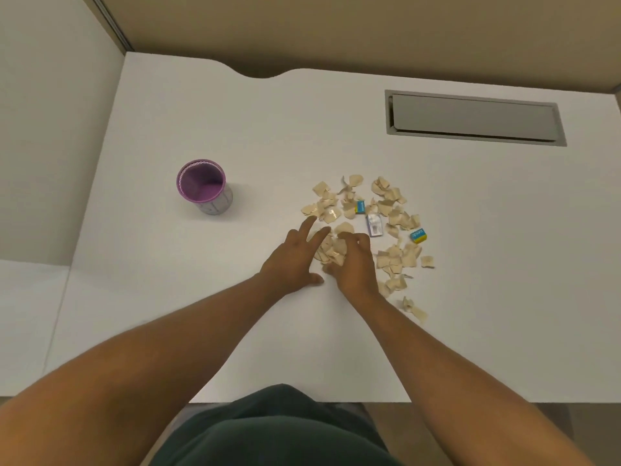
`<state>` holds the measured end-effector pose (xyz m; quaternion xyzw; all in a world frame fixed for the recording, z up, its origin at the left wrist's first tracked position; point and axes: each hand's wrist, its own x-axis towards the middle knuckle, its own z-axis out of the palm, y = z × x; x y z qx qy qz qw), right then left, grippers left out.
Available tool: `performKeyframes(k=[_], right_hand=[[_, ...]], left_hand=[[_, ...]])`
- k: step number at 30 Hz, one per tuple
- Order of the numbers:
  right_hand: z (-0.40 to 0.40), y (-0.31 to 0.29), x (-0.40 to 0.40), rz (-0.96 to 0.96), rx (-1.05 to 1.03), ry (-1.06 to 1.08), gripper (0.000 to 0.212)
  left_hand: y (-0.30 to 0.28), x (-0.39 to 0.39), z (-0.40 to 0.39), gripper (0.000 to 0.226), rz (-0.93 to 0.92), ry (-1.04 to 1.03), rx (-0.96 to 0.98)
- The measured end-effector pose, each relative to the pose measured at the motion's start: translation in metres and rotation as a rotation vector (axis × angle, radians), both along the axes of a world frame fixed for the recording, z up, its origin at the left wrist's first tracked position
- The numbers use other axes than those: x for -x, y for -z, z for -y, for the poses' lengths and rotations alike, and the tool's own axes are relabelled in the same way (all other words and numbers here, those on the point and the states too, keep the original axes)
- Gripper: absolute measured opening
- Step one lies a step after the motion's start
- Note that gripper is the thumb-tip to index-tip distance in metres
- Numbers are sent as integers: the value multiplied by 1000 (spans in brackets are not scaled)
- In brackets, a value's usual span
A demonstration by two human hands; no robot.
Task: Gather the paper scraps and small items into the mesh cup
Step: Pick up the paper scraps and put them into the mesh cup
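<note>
A small heap of paper scraps (331, 250) is cupped between the left hand (291, 260), fingers spread apart, and the right hand (353, 264), fingers curled on it; the mesh cup (205, 187) stands well left.

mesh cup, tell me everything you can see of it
The mesh cup is a small round cylinder with a purple rim and purple inside, its outer wall paler, greyish, looking like fine mesh. It stands upright and open-topped on the white desk, and it looks empty as far as the view reaches. It sits alone, left of the paper scraps and apart from them. Neither the left hand nor the right hand touches it.
</note>
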<state>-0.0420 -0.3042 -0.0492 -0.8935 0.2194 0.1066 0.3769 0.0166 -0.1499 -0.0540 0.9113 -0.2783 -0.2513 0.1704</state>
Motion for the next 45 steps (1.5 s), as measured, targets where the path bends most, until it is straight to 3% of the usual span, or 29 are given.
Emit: performKeyframes(k=[4, 8, 13, 18, 21, 25, 30, 33, 37, 41, 45], right_hand=[[14, -4, -4, -11, 252, -113, 84], [23, 1, -8, -136, 261, -268, 99], [24, 11, -8, -61, 292, -366, 57], [19, 13, -4, 39, 309, -358, 31], [16, 13, -6, 61, 310, -334, 35], [14, 11, -12, 72, 252, -265, 33], [-4, -11, -27, 139, 39, 25, 25], [-32, -34, -47, 173, -125, 60, 22], [-82, -67, -89, 263, -283, 4, 16], [-129, -90, -133, 343, -272, -131, 14], [-157, -97, -169, 293, -161, -309, 16]], left_hand=[[1, -6, 11, 110, 30, 26, -13], [1, -13, 21, 81, 92, 98, -80], [5, -19, 18, 29, 145, 138, -150], [5, -25, 10, 29, 132, 171, -164], [6, -26, 5, 27, 40, 54, -95], [-1, -23, -11, 22, -49, -269, 138], [-31, -20, -42, 21, 16, -614, 478], [-55, -36, -73, 18, 116, -808, 614], [-82, -69, -119, 14, 158, -1032, 515], [-94, -97, -142, 12, 88, -1052, 379], [-98, -113, -148, 10, 18, -1027, 314]])
